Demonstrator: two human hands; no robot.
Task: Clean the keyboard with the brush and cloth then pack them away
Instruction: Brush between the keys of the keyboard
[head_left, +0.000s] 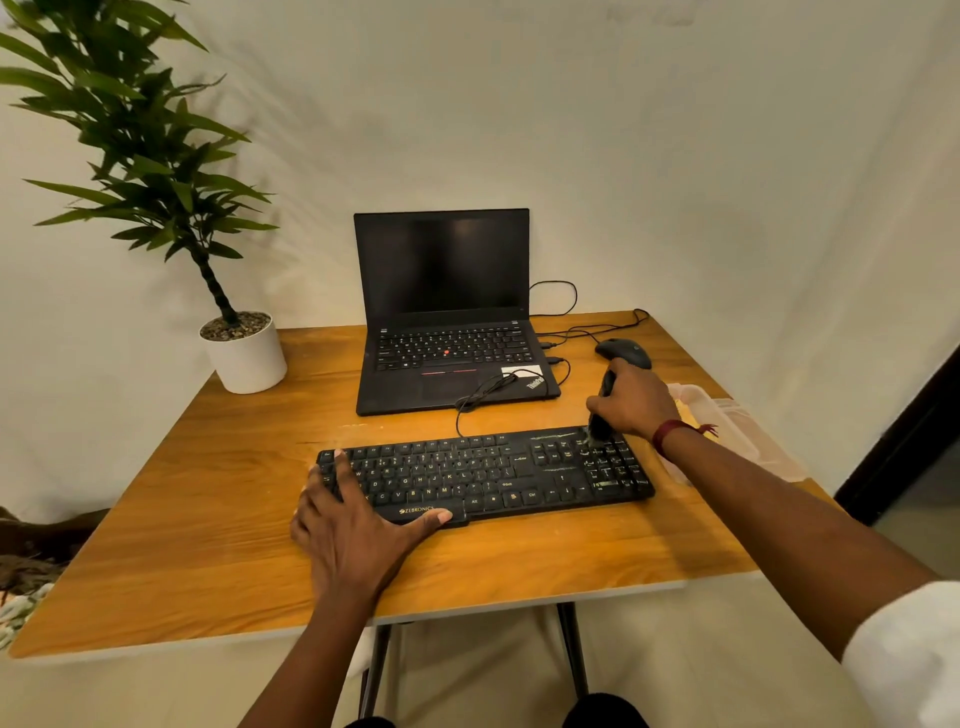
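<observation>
The 2 forearms (753, 499) are bare down to the left hand (358, 535) and right hand (631, 402). A dark red thread bracelet (670, 434) circles the right wrist, its loose knotted ends sticking out. A white sleeve (909, 660) covers the right upper arm. 2 knees (605, 713) at the bottom edge wear dark cloth.

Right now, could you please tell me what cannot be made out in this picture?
- Head view: the brush is mostly covered by the right hand.
- Head view: the container is partly behind the right wrist; of its contents only a yellow patch shows.
- Head view: the keyboard has its left-end keys under the left hand.
</observation>
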